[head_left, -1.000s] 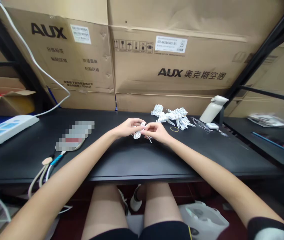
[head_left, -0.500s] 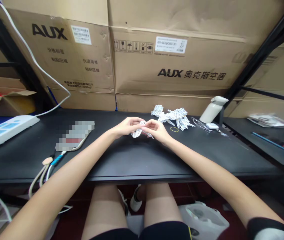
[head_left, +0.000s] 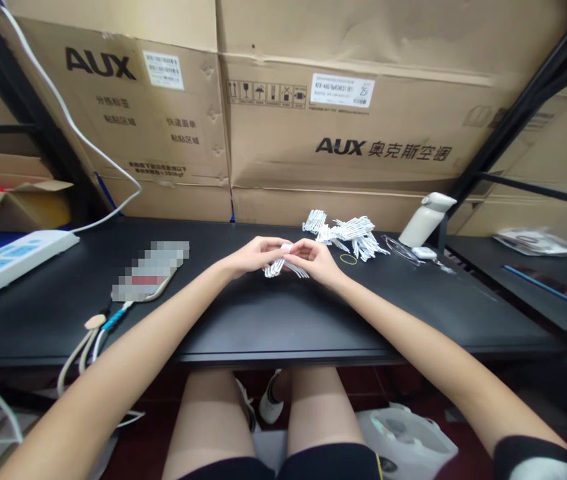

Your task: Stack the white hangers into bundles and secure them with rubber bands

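On the far left, past the left end of the black desk (head_left: 273,327), we see an open cardboard box (head_left: 8,208) with something red inside. At the desk's left end lies a white power strip (head_left: 18,263), and a white cable (head_left: 70,123) rises from it along the desk's back edge. On the left half of the desk we have a smartphone (head_left: 148,273), its face masked by blocks, with a blue-sleeved cable (head_left: 112,319) at its near end. Brown AUX cardboard (head_left: 273,153) stands behind the desk.

Over the middle of the desk, our left hand (head_left: 258,256) grasps a bundle of thin white strips (head_left: 274,269), thumb on top. Our right hand (head_left: 316,262) pinches the same bundle from the other side, and strip ends fan out below the fingers of both hands. We cannot tell whether the bundle touches the desk.

Right of the desk's middle, towards its back edge, lies a loose pile of white strips (head_left: 356,228), some side by side and others crossing. A thin yellow rubber band (head_left: 348,263) lies flat on the desk near that pile. Under the desk's right half we see a whitish plastic bag (head_left: 413,440). At the desk's back right are a white drink bottle (head_left: 422,223) and a small white case (head_left: 424,253). Past the desk's right end, a blue stick (head_left: 548,287) lies on another dark surface.
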Tool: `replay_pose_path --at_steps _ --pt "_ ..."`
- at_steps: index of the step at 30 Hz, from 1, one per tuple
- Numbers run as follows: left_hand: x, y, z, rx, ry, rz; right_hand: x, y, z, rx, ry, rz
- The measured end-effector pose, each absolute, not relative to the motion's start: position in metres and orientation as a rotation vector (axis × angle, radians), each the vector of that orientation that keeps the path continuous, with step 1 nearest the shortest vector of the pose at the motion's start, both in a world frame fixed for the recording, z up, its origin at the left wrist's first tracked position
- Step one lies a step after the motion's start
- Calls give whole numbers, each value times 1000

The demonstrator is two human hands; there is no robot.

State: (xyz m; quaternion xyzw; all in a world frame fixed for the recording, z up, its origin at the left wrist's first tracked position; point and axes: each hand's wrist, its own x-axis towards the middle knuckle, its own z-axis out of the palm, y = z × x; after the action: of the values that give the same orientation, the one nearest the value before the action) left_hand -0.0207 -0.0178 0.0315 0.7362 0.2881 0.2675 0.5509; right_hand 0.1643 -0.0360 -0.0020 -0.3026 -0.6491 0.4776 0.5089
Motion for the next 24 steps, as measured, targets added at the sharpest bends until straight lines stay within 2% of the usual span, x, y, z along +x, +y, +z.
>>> replay_pose_path --at_steps 17,24 --pt "-20 -15 27 1792 845 748 162 -40 -1 -761 -1608 1134" --pt "-18 -16 30 1700 916 830 168 -36 3 -831 -1685 983"
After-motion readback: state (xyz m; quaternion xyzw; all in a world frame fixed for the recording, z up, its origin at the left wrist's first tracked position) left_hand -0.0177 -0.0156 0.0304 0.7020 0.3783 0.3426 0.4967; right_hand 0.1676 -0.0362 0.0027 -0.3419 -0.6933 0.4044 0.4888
